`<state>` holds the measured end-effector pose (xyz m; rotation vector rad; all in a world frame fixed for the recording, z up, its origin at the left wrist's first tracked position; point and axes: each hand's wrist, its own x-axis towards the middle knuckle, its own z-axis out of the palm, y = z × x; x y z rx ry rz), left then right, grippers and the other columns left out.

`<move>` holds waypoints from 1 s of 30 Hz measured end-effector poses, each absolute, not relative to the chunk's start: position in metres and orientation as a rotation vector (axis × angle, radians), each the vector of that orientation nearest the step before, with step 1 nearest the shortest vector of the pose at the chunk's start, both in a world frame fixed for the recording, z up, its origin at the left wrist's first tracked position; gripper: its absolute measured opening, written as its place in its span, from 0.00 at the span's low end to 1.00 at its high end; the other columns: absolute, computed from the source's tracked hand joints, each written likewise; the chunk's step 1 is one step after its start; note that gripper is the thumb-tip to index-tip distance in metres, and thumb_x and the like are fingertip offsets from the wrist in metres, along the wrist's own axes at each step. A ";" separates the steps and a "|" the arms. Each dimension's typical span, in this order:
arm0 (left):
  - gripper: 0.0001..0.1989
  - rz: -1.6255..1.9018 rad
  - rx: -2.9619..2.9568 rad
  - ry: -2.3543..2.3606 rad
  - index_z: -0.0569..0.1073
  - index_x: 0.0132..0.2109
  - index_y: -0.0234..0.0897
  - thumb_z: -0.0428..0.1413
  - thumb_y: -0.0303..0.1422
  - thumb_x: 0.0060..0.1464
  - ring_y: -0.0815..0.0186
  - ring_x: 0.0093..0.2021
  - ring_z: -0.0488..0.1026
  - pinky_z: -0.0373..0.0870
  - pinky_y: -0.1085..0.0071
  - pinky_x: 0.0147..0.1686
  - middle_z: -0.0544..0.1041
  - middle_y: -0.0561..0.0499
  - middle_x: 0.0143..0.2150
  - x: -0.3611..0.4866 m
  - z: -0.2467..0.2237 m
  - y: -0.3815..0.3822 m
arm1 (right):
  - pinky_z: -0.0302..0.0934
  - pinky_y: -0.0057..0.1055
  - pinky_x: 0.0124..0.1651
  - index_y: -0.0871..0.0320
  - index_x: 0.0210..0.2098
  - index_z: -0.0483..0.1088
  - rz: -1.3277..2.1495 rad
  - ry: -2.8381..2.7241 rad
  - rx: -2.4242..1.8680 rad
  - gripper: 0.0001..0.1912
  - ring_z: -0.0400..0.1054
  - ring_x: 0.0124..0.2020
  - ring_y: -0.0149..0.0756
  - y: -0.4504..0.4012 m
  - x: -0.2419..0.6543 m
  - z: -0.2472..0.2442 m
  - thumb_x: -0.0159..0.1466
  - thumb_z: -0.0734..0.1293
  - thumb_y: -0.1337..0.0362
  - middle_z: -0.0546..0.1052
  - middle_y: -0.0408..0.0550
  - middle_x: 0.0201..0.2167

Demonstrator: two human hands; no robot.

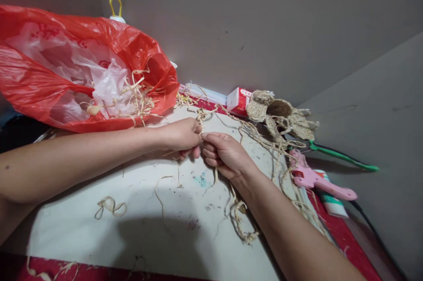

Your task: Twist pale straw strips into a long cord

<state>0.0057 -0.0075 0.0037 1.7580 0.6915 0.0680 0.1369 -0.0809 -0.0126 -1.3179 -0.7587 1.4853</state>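
My left hand (185,137) and my right hand (222,152) meet above the white board (142,210). Both are closed, the fingertips pinching a thin straw strand between them. Bits of the straw strand (201,115) show just above the fingers, and a loose end hangs below my right hand. A braided straw cord (243,228) lies beside my right forearm. On the board's left part rests a curled straw strip (111,207). The fingers hide most of what is pinched.
A red plastic bag (36,91) with straw strips stands at the left. Toward the back right are a red-white box (238,101) and woven straw pieces (259,109). Green-handled pliers (343,156), a pink glue gun (317,179) and a white-green tube (333,204) lie right.
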 end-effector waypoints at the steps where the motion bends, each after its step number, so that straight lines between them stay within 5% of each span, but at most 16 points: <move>1: 0.08 0.065 1.766 0.695 0.68 0.26 0.35 0.47 0.26 0.48 0.71 0.13 0.60 0.57 0.75 0.14 0.68 0.53 0.16 0.005 0.003 -0.009 | 0.34 0.19 0.12 0.56 0.16 0.54 1.497 -0.754 -1.310 0.18 0.36 0.11 0.18 -0.081 0.137 -0.013 0.53 0.68 0.62 0.49 0.30 0.09; 8: 0.05 0.172 1.937 0.716 0.66 0.29 0.35 0.47 0.23 0.48 0.72 0.14 0.63 0.56 0.78 0.14 0.70 0.54 0.18 0.008 0.001 -0.019 | 0.34 0.18 0.12 0.62 0.18 0.65 1.538 -0.790 -1.276 0.13 0.40 0.10 0.18 -0.081 0.138 -0.014 0.53 0.70 0.62 0.65 0.41 0.10; 14: 0.06 0.140 1.890 0.706 0.71 0.33 0.32 0.52 0.31 0.50 0.72 0.15 0.62 0.53 0.76 0.15 0.70 0.53 0.19 0.004 0.014 -0.003 | 0.34 0.17 0.13 0.60 0.20 0.63 1.503 -0.768 -1.228 0.13 0.36 0.12 0.18 -0.081 0.144 -0.011 0.50 0.72 0.63 0.51 0.30 0.09; 18: 0.06 0.505 1.901 0.831 0.72 0.33 0.32 0.51 0.27 0.50 0.75 0.18 0.61 0.54 0.77 0.20 0.68 0.56 0.20 0.007 0.011 0.013 | 0.31 0.18 0.14 0.61 0.25 0.68 1.524 -0.776 -1.221 0.10 0.35 0.13 0.19 -0.080 0.149 -0.010 0.50 0.72 0.63 0.49 0.29 0.10; 23: 0.08 0.301 1.547 0.645 0.66 0.27 0.35 0.47 0.27 0.53 0.75 0.18 0.61 0.57 0.77 0.20 0.64 0.57 0.19 0.015 -0.004 0.004 | 0.31 0.18 0.14 0.61 0.22 0.67 1.585 -0.801 -1.223 0.11 0.35 0.13 0.18 -0.078 0.153 -0.012 0.50 0.72 0.62 0.50 0.30 0.10; 30: 0.12 0.250 1.553 0.650 0.59 0.21 0.36 0.46 0.28 0.51 0.77 0.13 0.46 0.40 0.75 0.14 0.54 0.59 0.15 0.013 -0.007 -0.001 | 0.30 0.18 0.14 0.60 0.22 0.66 1.641 -0.839 -1.244 0.12 0.34 0.13 0.19 -0.078 0.156 -0.011 0.51 0.72 0.61 0.48 0.29 0.11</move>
